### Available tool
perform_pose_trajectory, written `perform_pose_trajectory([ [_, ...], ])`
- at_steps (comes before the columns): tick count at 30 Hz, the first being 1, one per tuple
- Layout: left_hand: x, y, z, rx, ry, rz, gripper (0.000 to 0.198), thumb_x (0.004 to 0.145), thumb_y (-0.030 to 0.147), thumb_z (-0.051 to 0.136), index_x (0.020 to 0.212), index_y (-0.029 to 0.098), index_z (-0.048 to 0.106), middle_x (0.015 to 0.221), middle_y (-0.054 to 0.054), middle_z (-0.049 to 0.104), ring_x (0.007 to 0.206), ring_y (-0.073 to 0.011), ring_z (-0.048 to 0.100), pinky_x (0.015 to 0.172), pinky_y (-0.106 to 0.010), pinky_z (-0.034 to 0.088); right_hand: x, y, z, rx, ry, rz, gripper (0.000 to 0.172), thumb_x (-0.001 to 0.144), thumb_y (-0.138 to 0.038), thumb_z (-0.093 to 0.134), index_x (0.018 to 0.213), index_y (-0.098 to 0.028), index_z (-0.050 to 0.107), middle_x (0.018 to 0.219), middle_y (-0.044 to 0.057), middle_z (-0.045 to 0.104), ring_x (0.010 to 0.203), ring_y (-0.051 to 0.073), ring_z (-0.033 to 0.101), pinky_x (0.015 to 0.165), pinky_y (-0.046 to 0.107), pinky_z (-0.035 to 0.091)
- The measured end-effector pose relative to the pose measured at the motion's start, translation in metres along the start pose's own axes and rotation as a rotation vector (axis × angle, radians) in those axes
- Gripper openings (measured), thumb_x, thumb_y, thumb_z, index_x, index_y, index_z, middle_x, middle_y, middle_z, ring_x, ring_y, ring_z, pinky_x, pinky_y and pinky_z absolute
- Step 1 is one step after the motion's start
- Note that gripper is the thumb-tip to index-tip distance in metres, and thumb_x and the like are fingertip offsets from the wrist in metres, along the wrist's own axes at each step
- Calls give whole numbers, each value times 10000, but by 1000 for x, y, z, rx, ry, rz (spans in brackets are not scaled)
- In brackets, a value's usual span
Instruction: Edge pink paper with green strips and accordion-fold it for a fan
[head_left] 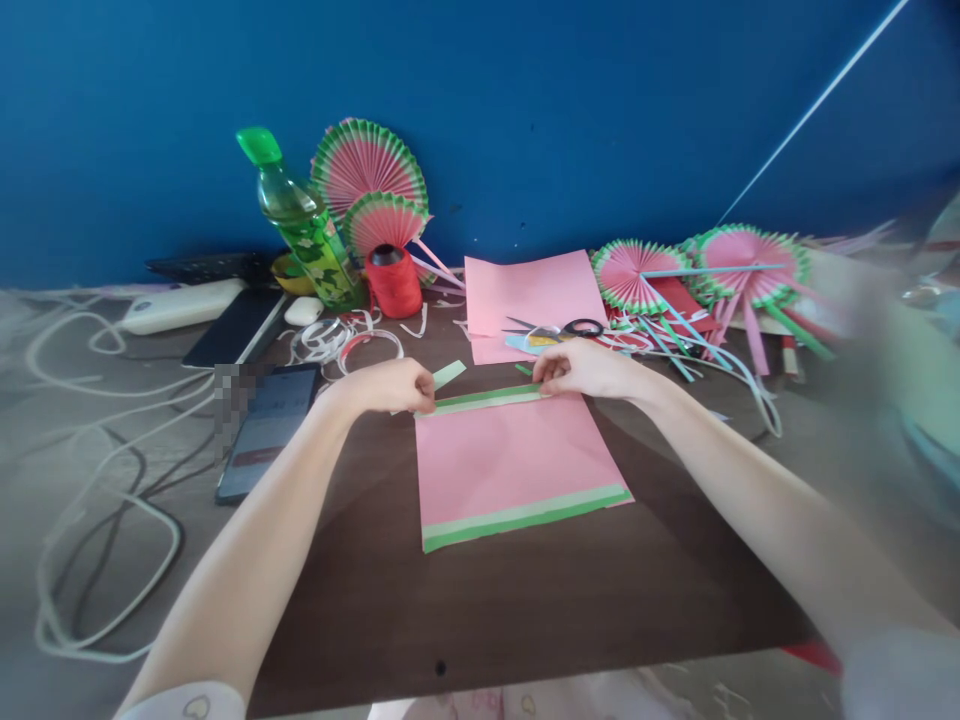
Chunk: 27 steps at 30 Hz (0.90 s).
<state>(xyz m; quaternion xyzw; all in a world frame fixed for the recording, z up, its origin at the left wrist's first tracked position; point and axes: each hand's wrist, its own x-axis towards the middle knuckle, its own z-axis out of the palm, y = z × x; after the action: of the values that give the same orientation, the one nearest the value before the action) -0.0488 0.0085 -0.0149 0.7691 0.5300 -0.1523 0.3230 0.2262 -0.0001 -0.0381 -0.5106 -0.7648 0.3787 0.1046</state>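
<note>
At the middle of the dark brown wooden tabletop (525, 610) a pink rectangular paper sheet (510, 460) is laid flat, with a two-tone green paper strip (487, 399) along its far edge and a matching green border (525, 517) along its near edge. The strip's left end is pinched by the left hand (390, 387), which is curled shut at the sheet's far left corner. The right end is touched by the bent fingertips of the right hand (581, 368); whether it is gripped or only pressed cannot be told. A short loose pale green strip (448, 375) lies just beside the left hand. Bare tabletop is seen in front of the sheet and on both sides, while beyond the hands the room is crowded by black-handled scissors (562, 328) and paper scraps. A dark phone (266, 430) lies at the left tabletop edge.
</note>
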Motion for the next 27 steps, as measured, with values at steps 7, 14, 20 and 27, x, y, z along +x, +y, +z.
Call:
perform_pose_trajectory([
  [7, 1, 2, 0, 8, 4, -15, 235, 606, 356, 536, 727, 180, 634, 615, -9, 591, 559, -140, 517, 487, -228, 333, 1, 3, 0, 37, -9, -7, 89, 639, -197, 643, 722, -182, 613, 672, 3, 633, 628, 136, 578, 568, 254, 420],
  [14, -1, 3, -1, 5, 16, -6, 231, 622, 344, 538, 723, 164, 644, 584, -4, 568, 536, -132, 496, 475, -224, 318, 0, 2, 0, 46, -4, -18, 76, 642, -185, 623, 715, -175, 607, 675, 14, 628, 615, 135, 566, 555, 251, 407],
  [20, -1, 5, -1, 12, 13, -21, 228, 608, 353, 556, 715, 172, 645, 579, -2, 570, 533, -139, 501, 479, -235, 325, 0, 1, 0, 29, -3, -1, 88, 633, -187, 635, 716, -179, 607, 673, 1, 629, 616, 127, 565, 559, 247, 411],
  [27, 0, 6, -1, 38, 16, -24, 226, 609, 353, 556, 709, 167, 638, 593, -10, 574, 549, -147, 514, 486, -238, 338, 1, 1, 0, 18, 3, 4, 84, 638, -177, 637, 716, -178, 607, 662, -4, 627, 603, 121, 557, 541, 242, 393],
])
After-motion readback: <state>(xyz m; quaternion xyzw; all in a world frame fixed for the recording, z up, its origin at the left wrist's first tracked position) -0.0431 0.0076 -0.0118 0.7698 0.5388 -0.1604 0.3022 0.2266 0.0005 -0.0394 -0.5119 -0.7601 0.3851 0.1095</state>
